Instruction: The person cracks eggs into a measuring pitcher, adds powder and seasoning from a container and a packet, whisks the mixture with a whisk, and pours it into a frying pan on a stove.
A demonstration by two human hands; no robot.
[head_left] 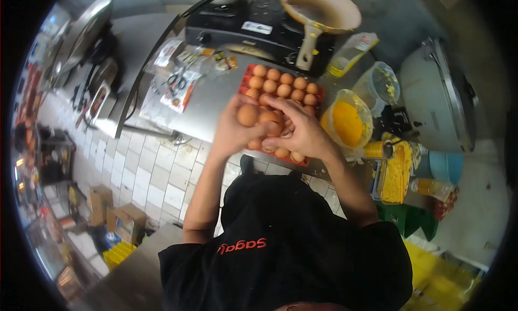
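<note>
Two brown eggs sit in my left hand: one egg near the fingers, the other egg by the thumb. My right hand is curled close against that second egg, its fingertips at the egg's far side. What lies inside the right palm is mostly hidden. Beneath both hands is a red egg tray with rows of brown eggs; the hands cover its middle. To the right of the tray stands a clear tub of beaten yellow egg.
Behind the tray is a black gas stove with a frying pan. Scissors and packets lie at left on the steel table. At right are another clear tub, a large lidded pot and a yellow-smeared container.
</note>
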